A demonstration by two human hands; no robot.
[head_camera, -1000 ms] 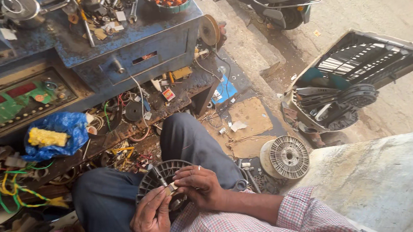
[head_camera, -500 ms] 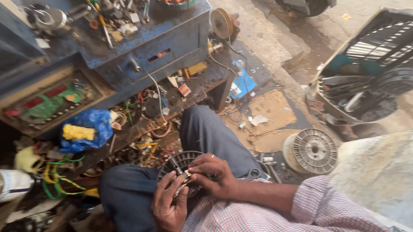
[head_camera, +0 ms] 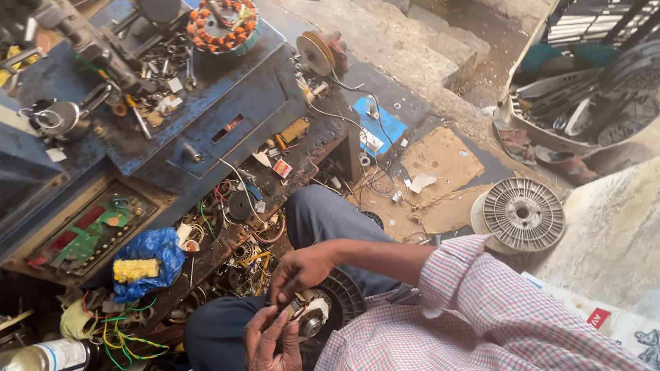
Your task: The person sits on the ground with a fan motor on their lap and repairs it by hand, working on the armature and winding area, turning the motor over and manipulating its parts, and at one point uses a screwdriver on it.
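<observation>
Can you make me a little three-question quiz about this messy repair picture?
1. True or false: the blue plastic bag lies on the person's lap.
2. What do both hands work on? A) the clear bottle B) the round black slotted part on the lap C) the grey finned disc
3. Which hand is higher in the picture, the left hand or the right hand?

Key:
1. False: it lies among the clutter beside the blue workbench.
2. B
3. The right hand.
</observation>
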